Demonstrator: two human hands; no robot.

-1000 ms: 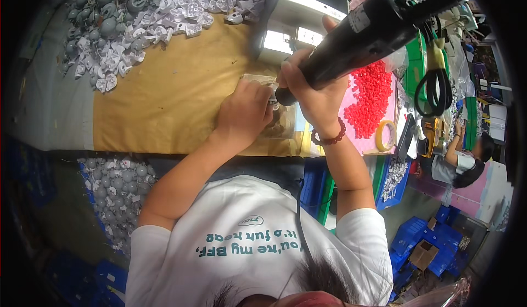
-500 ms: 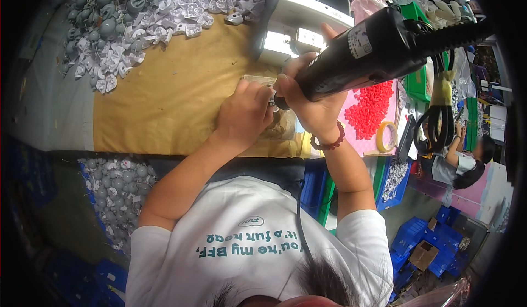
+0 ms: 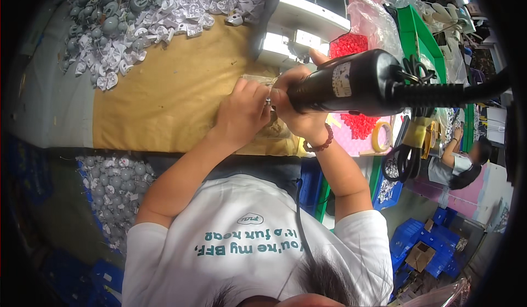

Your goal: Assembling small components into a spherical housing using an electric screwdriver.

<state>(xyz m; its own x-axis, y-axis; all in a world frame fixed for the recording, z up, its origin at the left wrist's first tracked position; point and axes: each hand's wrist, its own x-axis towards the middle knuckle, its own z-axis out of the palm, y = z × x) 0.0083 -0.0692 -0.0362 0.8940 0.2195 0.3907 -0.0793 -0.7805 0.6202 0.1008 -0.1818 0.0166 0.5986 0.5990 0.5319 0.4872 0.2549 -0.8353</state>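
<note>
My right hand (image 3: 301, 121) is wrapped round a thick black electric screwdriver (image 3: 365, 85). Its body lies almost level, with the cable end toward the right and the nose pointing at my left hand (image 3: 243, 112). The left fingers are pinched together right at that nose, over the mustard cloth (image 3: 164, 98). Between the fingertips a small whitish bit shows, mostly hidden, so its kind cannot be made out. A clear plastic piece (image 3: 258, 80) lies just beyond the left fingertips.
White plastic parts (image 3: 192, 10) and grey ball-shaped pieces (image 3: 107, 24) are heaped at the far left. Behind my hands stands a white machine (image 3: 307, 16). Red pieces (image 3: 359, 125), a tape roll (image 3: 381, 137) and a green tray (image 3: 420, 32) are on the right. Another person (image 3: 458, 161) sits beyond.
The screwdriver has swung from a steep slant to nearly level, its cable end coming nearer to me. My right hand has turned with it and shifted slightly left. The left hand stays nearly still.
</note>
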